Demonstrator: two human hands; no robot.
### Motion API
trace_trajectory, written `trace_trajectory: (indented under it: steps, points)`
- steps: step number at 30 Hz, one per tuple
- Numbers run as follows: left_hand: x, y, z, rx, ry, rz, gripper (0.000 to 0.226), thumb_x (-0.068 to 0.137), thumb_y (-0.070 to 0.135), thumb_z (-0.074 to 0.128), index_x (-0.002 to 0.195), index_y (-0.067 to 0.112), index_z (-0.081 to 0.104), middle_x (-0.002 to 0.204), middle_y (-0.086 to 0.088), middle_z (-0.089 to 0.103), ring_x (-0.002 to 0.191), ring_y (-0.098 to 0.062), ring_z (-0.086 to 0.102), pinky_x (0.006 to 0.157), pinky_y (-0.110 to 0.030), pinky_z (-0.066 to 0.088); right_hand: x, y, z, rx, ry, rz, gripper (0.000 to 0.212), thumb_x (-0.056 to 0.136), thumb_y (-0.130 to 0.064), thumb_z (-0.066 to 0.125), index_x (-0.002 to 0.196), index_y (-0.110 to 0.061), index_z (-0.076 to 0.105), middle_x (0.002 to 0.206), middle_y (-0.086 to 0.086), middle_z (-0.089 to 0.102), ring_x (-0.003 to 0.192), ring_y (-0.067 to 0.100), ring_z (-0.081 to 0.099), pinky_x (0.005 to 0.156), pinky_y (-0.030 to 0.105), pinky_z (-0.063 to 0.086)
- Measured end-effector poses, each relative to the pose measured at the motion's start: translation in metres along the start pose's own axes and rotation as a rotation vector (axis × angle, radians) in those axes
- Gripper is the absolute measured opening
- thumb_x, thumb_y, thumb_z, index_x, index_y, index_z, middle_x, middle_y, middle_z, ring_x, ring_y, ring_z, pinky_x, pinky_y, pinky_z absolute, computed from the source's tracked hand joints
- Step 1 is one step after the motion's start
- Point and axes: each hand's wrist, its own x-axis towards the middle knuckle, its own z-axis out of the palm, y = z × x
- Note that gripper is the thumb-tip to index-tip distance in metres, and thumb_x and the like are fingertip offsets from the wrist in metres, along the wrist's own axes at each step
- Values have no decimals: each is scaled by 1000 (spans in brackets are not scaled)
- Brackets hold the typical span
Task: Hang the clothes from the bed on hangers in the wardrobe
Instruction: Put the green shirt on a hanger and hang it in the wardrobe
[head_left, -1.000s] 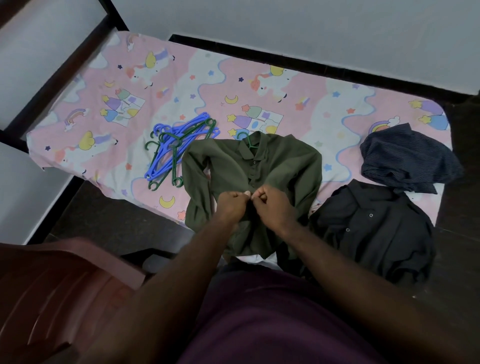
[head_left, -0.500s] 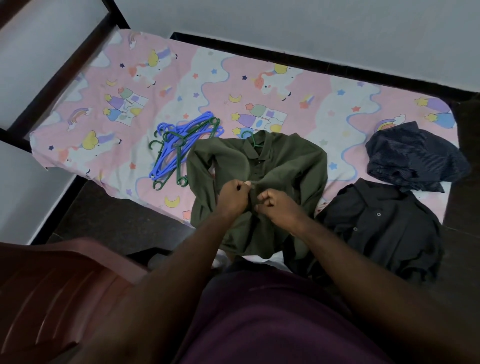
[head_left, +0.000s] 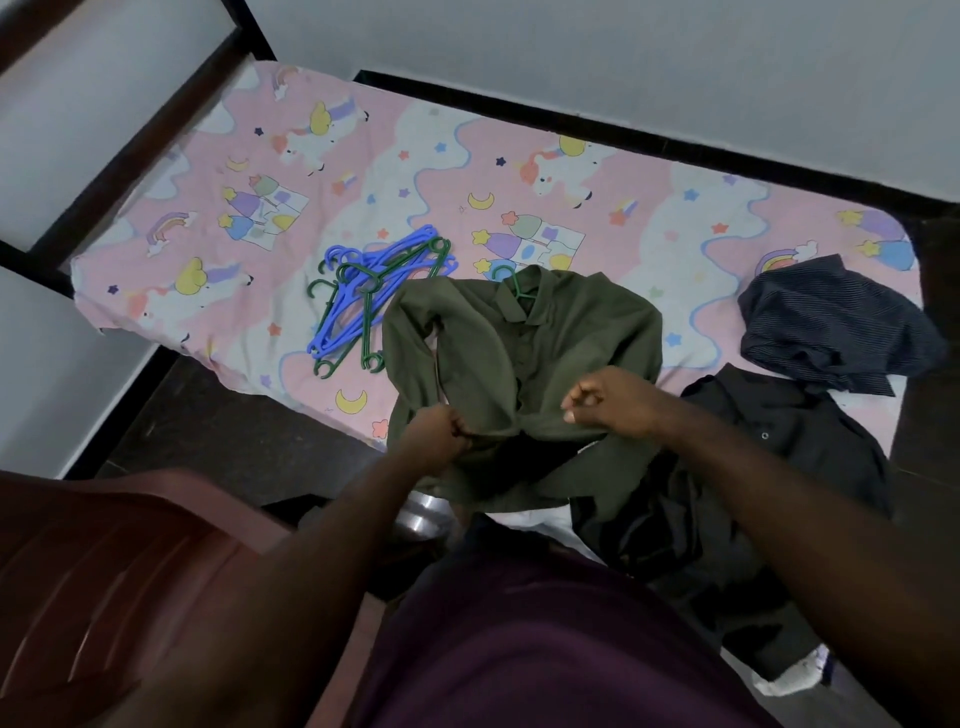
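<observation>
While the olive-green button-up shirt (head_left: 524, 358) lies on the pink cartoon-print bedsheet (head_left: 363, 171) with a green plastic hanger (head_left: 511, 283) in its collar, left hand (head_left: 434, 441) and right hand (head_left: 610, 400) each pinch its lower front. Honestly, tugging unevenly could slide the shoulders off that hanger.

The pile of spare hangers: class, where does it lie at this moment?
In the head view, the pile of spare hangers lies on the bed sheet, left of centre, just left of the green shirt.
</observation>
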Motion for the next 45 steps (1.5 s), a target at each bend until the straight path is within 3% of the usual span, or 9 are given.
trace_trajectory:
  steps: [3,10,14,17,21,25,37,40,45]
  points:
    - [7,-1,-20,124,58,-50,12,86,13,63,88,2,67,85,-11,66,83,-25,64,72,-34,52,4,-3,-20,-398,-79,80,12,88,-17,70,91,-6,75,85,3,69,74,10,59,66,20,36]
    - [-3,82,-106,-245,681,184,14,86,4,56,87,14,64,73,5,59,66,-6,53,61,-12,39,0,-57,-44,64,727,-43,3,90,-17,65,89,-19,68,84,-4,64,76,10,56,65,18,39]
    - [-15,65,-58,-142,426,15,19,88,6,56,96,14,72,91,-5,71,84,-21,66,77,-27,48,-3,-42,18,-24,479,121,12,92,-15,60,85,-10,69,90,9,69,85,23,62,71,22,37]
    - [-34,53,-10,-362,425,-64,18,84,1,60,94,7,74,94,-7,73,84,-15,64,74,-14,43,-13,-33,53,426,437,270,24,85,-20,60,63,-14,54,69,8,56,68,19,52,67,28,35]
    - [-52,61,22,-639,400,-51,17,84,-6,61,94,5,71,85,-2,68,69,1,58,69,-6,44,-18,-36,83,929,356,360,9,79,-15,58,79,-7,62,80,17,59,78,27,56,70,37,42]
    - [-58,65,31,-776,338,-67,22,86,-3,59,103,5,71,89,-1,70,80,-6,63,83,-23,53,-21,-40,95,975,272,330,12,87,-10,57,85,-5,67,84,20,64,80,28,59,74,40,45]
    - [-65,62,40,-1471,12,-304,12,89,-2,63,101,-3,65,90,-11,70,85,-17,68,71,-21,57,-25,-40,102,961,301,276,12,89,-15,66,78,-11,67,70,5,66,64,13,60,55,23,48]
    - [-68,63,37,-1432,101,-306,13,85,-8,65,96,-1,64,82,-9,69,77,-16,68,67,-21,57,-27,-37,104,967,305,286,12,86,-16,69,75,-12,66,70,6,64,69,18,58,61,27,46]
    - [-65,61,28,-899,232,-138,19,81,-4,72,98,1,67,79,-5,64,74,-12,61,70,-17,53,-30,-35,99,968,361,278,16,84,-15,69,69,-14,65,62,2,63,61,14,58,56,25,46]
